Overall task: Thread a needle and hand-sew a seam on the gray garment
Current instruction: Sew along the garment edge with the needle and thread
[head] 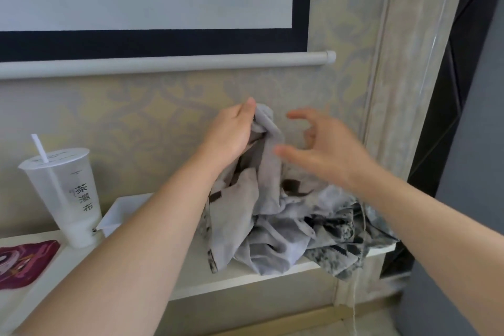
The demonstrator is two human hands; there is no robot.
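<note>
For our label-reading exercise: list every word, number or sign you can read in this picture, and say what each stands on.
"茶瀑布": printed downward on the plastic cup.
Marks on the cup's lid: too blurred to read.
Purple packet: a picture, no readable words.
Gray garment: pattern only.

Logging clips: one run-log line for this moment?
left hand: grips gray garment | right hand: open, beside it | shelf: rest of garment heaped

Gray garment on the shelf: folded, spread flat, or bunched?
Bunched. The gray patterned fabric garment lies crumpled on the white shelf, one part gripped and raised by the left hand.
</note>
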